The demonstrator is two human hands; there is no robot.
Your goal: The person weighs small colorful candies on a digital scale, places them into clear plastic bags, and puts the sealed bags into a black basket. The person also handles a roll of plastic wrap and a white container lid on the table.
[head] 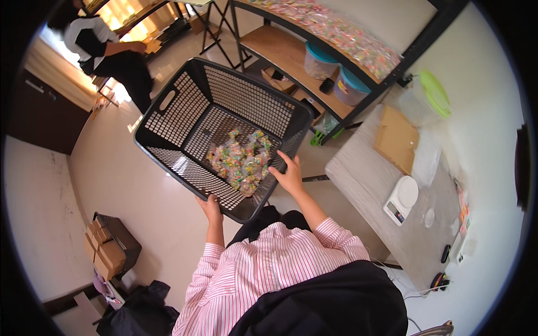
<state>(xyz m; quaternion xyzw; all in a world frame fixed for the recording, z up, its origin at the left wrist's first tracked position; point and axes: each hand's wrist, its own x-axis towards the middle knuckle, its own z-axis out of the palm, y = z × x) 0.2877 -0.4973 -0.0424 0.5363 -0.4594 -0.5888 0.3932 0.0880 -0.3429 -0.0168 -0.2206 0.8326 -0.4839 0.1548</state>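
A black perforated plastic basket (pixel 248 89) is held up before me, tilted so that I look down into it. Small clear packets with colourful contents (pixel 241 161) lie heaped on its floor, towards the side closest to me. My left hand (pixel 211 208) grips the rim at the near left, its thumb over the edge and most fingers hidden beneath. At the right end, my right hand (pixel 289 173) holds the basket wall, thumb and a finger showing against the mesh.
To the right stands a table (pixel 357 168) with a digital kitchen scale (pixel 402 200) and cardboard box (pixel 396 138). Ahead, a shelf rack (pixel 273 40) holds many packets and blue-lidded tubs (pixel 320 61). Another person (pixel 113 54) stands far left. A crate of cartons (pixel 110 248) sits on the floor.
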